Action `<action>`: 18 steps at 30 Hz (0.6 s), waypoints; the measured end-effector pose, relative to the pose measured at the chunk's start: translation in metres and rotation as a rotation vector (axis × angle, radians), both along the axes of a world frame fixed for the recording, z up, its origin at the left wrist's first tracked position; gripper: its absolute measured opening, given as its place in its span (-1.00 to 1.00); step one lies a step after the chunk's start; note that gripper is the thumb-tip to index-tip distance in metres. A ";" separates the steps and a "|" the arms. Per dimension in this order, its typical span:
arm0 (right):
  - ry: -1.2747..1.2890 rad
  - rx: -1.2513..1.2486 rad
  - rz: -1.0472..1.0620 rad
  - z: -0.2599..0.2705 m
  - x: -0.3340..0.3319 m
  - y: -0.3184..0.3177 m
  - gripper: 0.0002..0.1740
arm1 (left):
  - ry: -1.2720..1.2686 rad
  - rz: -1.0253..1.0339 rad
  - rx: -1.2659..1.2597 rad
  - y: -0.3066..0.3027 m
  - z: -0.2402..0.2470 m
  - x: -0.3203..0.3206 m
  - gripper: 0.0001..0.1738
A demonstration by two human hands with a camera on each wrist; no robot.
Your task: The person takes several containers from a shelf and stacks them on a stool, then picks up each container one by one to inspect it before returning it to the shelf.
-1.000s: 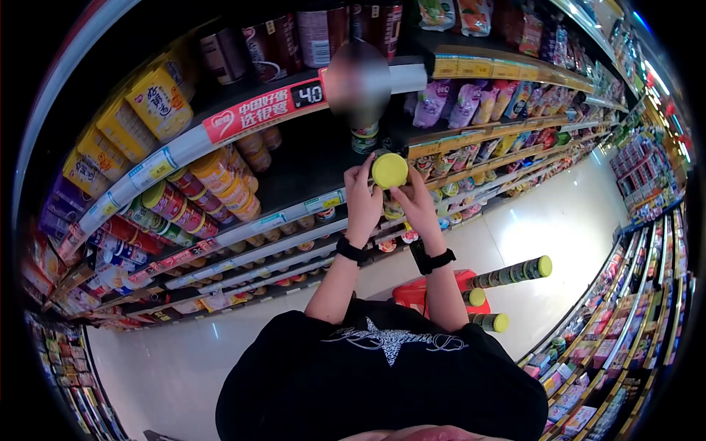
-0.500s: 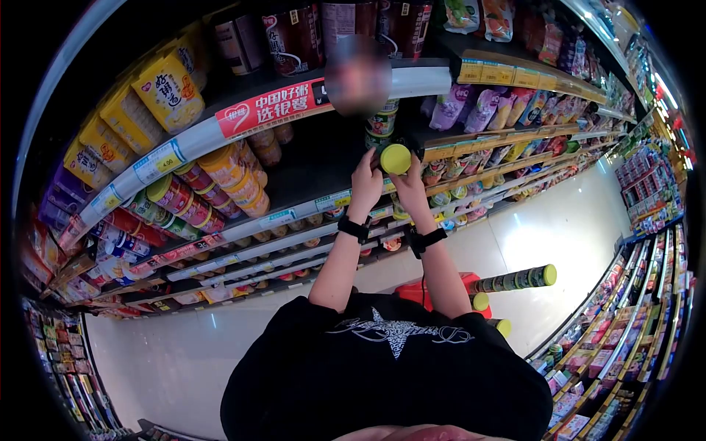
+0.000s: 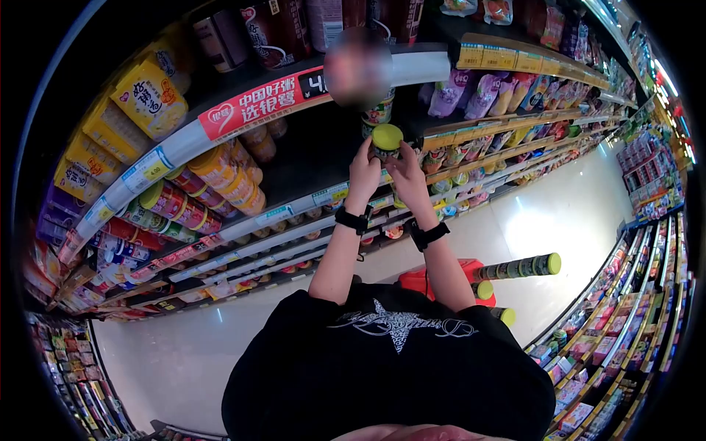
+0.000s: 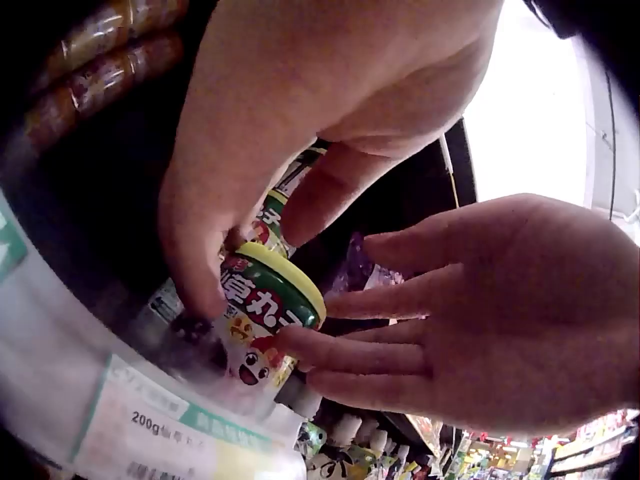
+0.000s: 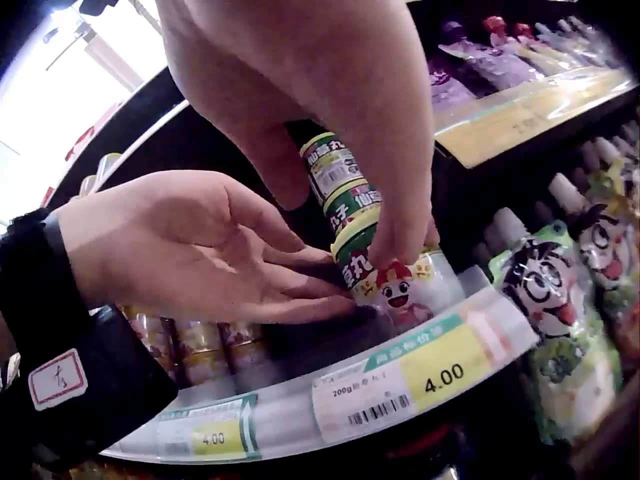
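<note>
Head view: holding a can (image 3: 387, 140) roughly upright, yellow lid up, between left hand (image 3: 364, 176) and right hand (image 3: 407, 180), just behind the shelf rail (image 3: 329, 196). Facing a stack (image 3: 379, 113) of like cans, set farther back from the rail. Could knock that stack over if pushed too far back.

Left wrist view: shows right fingers (image 4: 385, 356) nearly straight, laid against the can's side with the thumb clear of it, opposite a left finger. Seems held by sideways pressure alone, not curled round; could slip or tip toward the rail if either side eased off.

Right wrist view: shows left fingers (image 5: 290, 287) likewise extended, tips at the can. Cannot tell whether resting on the shelf or lifted, with the base masked by the rail. Might catch there if drawn forward too low. Looks glossy, banded in green with white characters, printed lower down with a red-haired cartoon face on a pale ground; shows no plain dent where visible.
</note>
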State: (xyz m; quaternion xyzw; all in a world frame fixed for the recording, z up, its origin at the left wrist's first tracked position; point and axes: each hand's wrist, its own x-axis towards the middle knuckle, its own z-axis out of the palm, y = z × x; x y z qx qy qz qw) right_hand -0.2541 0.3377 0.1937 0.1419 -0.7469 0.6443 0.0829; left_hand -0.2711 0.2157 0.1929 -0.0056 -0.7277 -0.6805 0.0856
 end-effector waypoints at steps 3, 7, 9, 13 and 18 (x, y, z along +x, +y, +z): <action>-0.069 -0.063 0.050 -0.003 -0.001 0.002 -0.27 | 0.123 0.076 -0.061 0.003 -0.017 -0.006 -0.38; -0.197 -0.277 0.098 0.001 0.007 -0.005 -0.25 | 0.082 0.057 0.086 0.007 -0.020 -0.002 -0.40; -0.275 -0.306 0.098 0.004 0.006 -0.007 -0.25 | 0.074 -0.019 0.212 0.010 -0.029 -0.004 -0.40; -0.334 -0.507 0.141 0.010 0.011 -0.009 -0.23 | 0.075 -0.036 0.225 0.010 -0.030 -0.005 -0.39; -0.292 -0.549 0.197 -0.001 -0.004 -0.011 -0.25 | -0.045 -0.090 0.280 0.005 -0.008 -0.006 -0.40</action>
